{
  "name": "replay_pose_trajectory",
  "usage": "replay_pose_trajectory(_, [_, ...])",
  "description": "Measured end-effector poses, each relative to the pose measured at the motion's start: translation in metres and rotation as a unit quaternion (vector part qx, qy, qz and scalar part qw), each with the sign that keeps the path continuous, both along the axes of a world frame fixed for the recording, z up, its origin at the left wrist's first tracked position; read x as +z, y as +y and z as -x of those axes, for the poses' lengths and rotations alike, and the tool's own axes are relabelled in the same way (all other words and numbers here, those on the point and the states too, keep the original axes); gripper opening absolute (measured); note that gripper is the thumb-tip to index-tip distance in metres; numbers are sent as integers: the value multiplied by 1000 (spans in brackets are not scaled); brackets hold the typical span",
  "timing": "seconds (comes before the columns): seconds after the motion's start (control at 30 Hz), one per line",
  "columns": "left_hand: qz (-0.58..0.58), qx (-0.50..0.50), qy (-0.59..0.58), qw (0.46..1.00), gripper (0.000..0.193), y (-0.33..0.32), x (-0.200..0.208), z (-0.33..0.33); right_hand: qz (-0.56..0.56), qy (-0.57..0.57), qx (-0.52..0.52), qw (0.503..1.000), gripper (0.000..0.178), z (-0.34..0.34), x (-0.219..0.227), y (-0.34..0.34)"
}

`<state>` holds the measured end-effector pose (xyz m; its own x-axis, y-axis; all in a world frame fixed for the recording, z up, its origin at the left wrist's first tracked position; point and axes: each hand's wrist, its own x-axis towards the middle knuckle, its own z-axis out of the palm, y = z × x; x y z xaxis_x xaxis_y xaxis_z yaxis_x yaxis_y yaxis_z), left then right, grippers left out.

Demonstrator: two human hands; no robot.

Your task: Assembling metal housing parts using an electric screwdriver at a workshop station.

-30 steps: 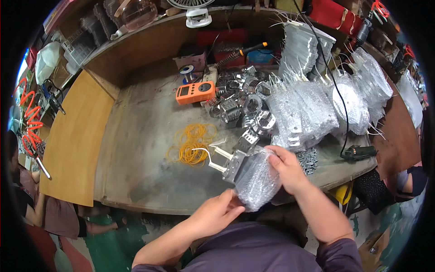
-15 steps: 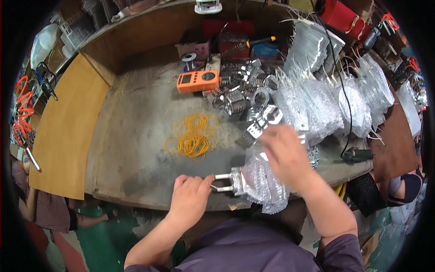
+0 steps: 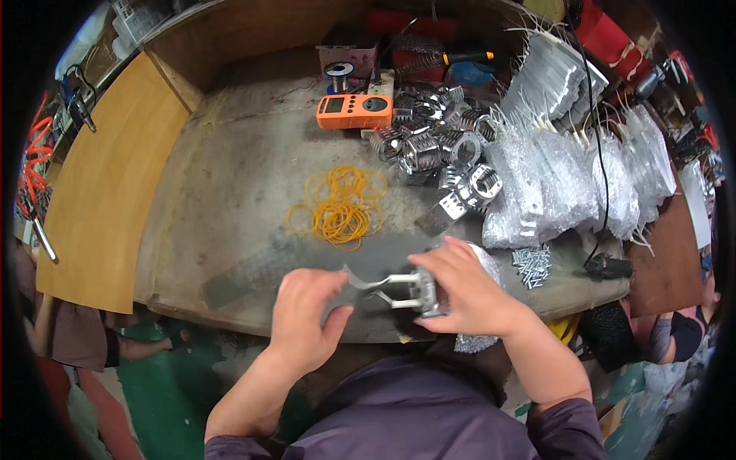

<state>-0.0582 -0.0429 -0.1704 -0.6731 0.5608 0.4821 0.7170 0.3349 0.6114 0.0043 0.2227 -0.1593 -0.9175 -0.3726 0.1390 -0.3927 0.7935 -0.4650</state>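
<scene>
In front of me lies a bubble-wrapped metal part (image 3: 477,343) with a silvery end piece (image 3: 423,292) and two white-sleeved leads (image 3: 402,279) pointing left. My right hand (image 3: 469,290) grips it around the end piece, covering much of the wrap. Just left of the leads, my left hand (image 3: 308,308) has thumb and fingers apart, and nothing shows between them. A blurred pale strip (image 3: 360,280) curves from the leads toward its fingertips; whether they touch, I cannot tell. Beyond my right hand are shiny slotted metal collars (image 3: 468,188) and a heap of screws (image 3: 531,266).
Yellow rubber bands (image 3: 341,211) lie mid-table. Behind them are an orange multimeter (image 3: 354,112), a solder spool (image 3: 338,73) and a yellow-handled tool (image 3: 468,57). Several bubble-wrapped parts (image 3: 556,180) stand at right, with a black cable (image 3: 602,153) hanging before them. A wooden board (image 3: 115,192) borders the left.
My right hand has come down onto the part's metal end and closed around it. My left hand has let go of the leads and opened. The view has shifted slightly.
</scene>
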Motion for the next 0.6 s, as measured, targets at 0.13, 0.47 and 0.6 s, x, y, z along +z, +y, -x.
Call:
replay_pose_trajectory(0.13, [-125, 6, -37, 991, 40, -2, -1, 4, 585, -99, -130, 795, 103, -20, 2, 40])
replay_pose_trajectory(0.47, [-1, -119, -58, 991, 31, 32, -21, -22, 804, -95, -7, 587, 100, -17, -9, 51])
replay_pose_trajectory(0.6, [-5, -189, -58, 980, 28, 46, -21, -34, 727, -131, -57, 672, 92, -18, 4, 55])
